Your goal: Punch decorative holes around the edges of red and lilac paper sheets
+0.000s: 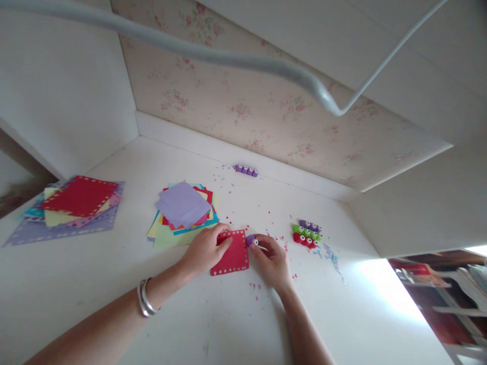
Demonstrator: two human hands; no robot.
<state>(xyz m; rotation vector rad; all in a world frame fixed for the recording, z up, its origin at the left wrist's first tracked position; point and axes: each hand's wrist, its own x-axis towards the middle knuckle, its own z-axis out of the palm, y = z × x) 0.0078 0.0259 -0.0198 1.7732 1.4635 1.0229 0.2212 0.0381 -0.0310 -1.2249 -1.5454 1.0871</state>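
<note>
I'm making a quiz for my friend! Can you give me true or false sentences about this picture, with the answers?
1. The left hand touches the red square paper with holes along its edges. True.
2. The right hand holds a small green plastic piece. False: it holds a small rounded purple plastic piece with a white eye.
3. Red paper tops the coloured paper pile nearer the hands. False: a pale purple square paper tops it.
4. Silver metal bangles circle the left wrist. True.
</note>
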